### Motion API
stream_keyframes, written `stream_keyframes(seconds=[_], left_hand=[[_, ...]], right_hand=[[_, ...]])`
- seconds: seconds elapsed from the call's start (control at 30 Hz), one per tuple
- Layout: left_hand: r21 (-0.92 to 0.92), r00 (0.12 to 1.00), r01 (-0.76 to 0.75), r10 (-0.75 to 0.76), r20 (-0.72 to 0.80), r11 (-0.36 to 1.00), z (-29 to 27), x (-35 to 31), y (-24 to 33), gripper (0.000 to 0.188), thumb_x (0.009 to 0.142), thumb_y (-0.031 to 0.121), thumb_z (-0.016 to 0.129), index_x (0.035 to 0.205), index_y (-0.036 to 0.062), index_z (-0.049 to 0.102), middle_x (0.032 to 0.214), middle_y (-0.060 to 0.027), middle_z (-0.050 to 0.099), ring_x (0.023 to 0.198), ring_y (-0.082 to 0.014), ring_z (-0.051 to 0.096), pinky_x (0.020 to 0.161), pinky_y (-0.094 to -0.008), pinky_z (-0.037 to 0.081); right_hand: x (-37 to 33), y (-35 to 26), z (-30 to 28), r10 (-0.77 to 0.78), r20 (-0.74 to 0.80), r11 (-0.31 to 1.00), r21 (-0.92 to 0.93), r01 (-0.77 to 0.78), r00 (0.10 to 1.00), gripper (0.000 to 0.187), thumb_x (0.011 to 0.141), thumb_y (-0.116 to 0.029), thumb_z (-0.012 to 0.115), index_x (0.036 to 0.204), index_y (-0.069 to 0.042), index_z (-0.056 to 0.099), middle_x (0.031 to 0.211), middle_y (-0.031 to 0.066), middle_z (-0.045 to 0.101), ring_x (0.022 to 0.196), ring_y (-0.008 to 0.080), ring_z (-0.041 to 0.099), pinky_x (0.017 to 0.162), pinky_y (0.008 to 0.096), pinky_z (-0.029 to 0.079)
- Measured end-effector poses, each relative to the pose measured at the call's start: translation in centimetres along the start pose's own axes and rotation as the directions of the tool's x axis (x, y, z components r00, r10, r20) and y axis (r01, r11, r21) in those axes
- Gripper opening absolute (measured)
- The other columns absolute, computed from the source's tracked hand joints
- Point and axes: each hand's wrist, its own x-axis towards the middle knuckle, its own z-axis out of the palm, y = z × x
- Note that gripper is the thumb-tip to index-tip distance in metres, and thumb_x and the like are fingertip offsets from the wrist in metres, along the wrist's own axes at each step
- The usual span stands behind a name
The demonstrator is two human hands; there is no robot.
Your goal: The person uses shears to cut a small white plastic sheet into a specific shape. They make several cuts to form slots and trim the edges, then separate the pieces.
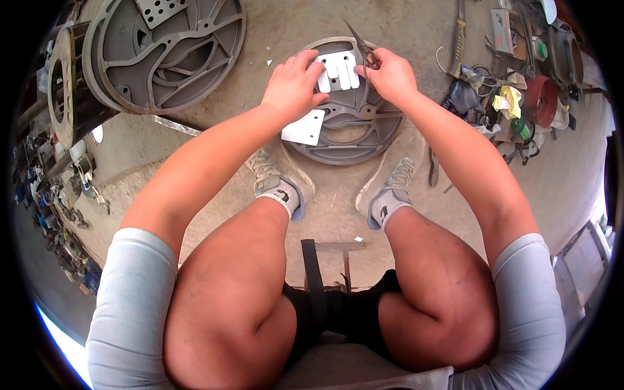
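A white flat piece with slots and holes (338,70) lies over a dark round metal casting (389,140) on the ground between my feet. My left hand (294,88) grips the left edge of this piece, fingertips on its top and thumb lower down. In my right hand (390,75) is a pair of dark scissors (354,34), its pointed end aimed up and away. The fingers of that hand are closed around its handles, beside the piece's right edge. Below my left hand, a second white sheet with small holes (303,128) overlaps the casting's left rim.
Larger ribbed metal wheels (175,39) stand at the far left, with a perforated white plate (159,10) on top. Rightward lie a yellow crumpled wrapper (507,101), a red round part (541,101), a long-handled tool (459,39) and loose clutter. My shoes (396,179) flank the casting.
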Motion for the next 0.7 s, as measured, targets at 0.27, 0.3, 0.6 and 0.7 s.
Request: stream_keyframes(seconds=[0.27, 0.3, 0.6, 0.7], left_hand=[[0.007, 1.000, -0.013, 0.013, -0.015, 1.000, 0.14, -0.05, -0.13, 0.054, 0.084, 0.030, 0.089, 0.129, 0.0110, 0.066, 0.153, -0.0073, 0.055, 0.130, -0.0319, 0.059, 0.108, -0.0461, 0.049], [0.008, 1.000, -0.013, 0.013, -0.012, 1.000, 0.12, -0.01, -0.10, 0.053, 0.084, 0.030, 0.089, 0.129, 0.0110, 0.066, 0.153, -0.0070, 0.055, 0.130, -0.0319, 0.059, 0.108, -0.0460, 0.049], [0.025, 1.000, -0.026, 0.026, -0.012, 0.999, 0.09, 0.08, -0.22, 0.052, 0.084, 0.029, 0.088, 0.127, 0.0112, 0.067, 0.152, -0.0065, 0.056, 0.128, -0.0311, 0.060, 0.107, -0.0450, 0.051], [0.026, 0.999, -0.037, 0.038, -0.012, 0.999, 0.06, 0.11, -0.32, 0.051, 0.084, 0.029, 0.088, 0.127, 0.0112, 0.067, 0.152, -0.0064, 0.056, 0.127, -0.0309, 0.060, 0.107, -0.0445, 0.051]], right_hand=[[0.07, 0.18, 0.13, -0.016, -0.004, 1.000, -0.011, 0.016, 1.000, 0.041, 0.088, -0.040, 0.087, 0.104, -0.006, 0.073, 0.093, 0.0105, 0.078, 0.090, 0.0300, 0.076, 0.081, 0.0430, 0.058], [0.11, 0.20, 0.10, -0.014, -0.002, 1.000, -0.013, 0.014, 1.000, 0.041, 0.088, -0.040, 0.087, 0.104, -0.006, 0.073, 0.093, 0.0106, 0.078, 0.091, 0.0300, 0.076, 0.081, 0.0429, 0.058], [0.07, 0.16, 0.11, 0.013, 0.010, 1.000, -0.004, -0.013, 1.000, 0.042, 0.088, -0.042, 0.088, 0.106, -0.006, 0.073, 0.095, 0.0099, 0.078, 0.093, 0.0290, 0.076, 0.084, 0.0422, 0.058], [0.06, 0.09, 0.06, 0.017, 0.012, 1.000, -0.018, -0.017, 1.000, 0.043, 0.088, -0.043, 0.087, 0.106, -0.007, 0.073, 0.096, 0.0098, 0.078, 0.094, 0.0291, 0.076, 0.084, 0.0420, 0.059]])
